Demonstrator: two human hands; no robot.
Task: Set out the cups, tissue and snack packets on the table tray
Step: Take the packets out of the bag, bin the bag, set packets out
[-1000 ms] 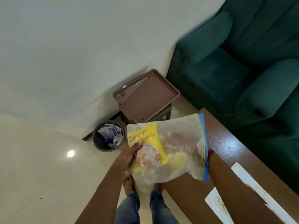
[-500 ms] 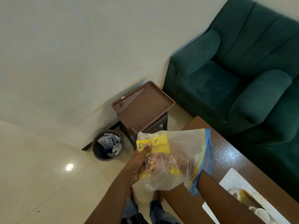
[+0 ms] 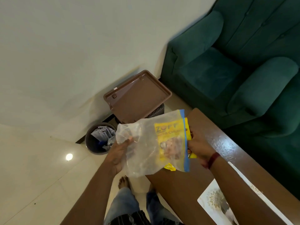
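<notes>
Left hand point(image 3: 118, 154) pinches the limp bag point(image 3: 142, 148) by its bottom; right hand point(image 3: 200, 147) has fingers curled round the packet point(image 3: 170, 137) at the bag's mouth. Packet judged light, slippery and crushable: hold it by the edge.

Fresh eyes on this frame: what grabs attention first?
A clear zip bag is held mid-frame: the left hand grips its closed end, and the right hand grips a yellow snack packet at its blue mouth. A dark green sofa fills the upper right; a brown tray stands by the wall, beside a waste bin.
</notes>
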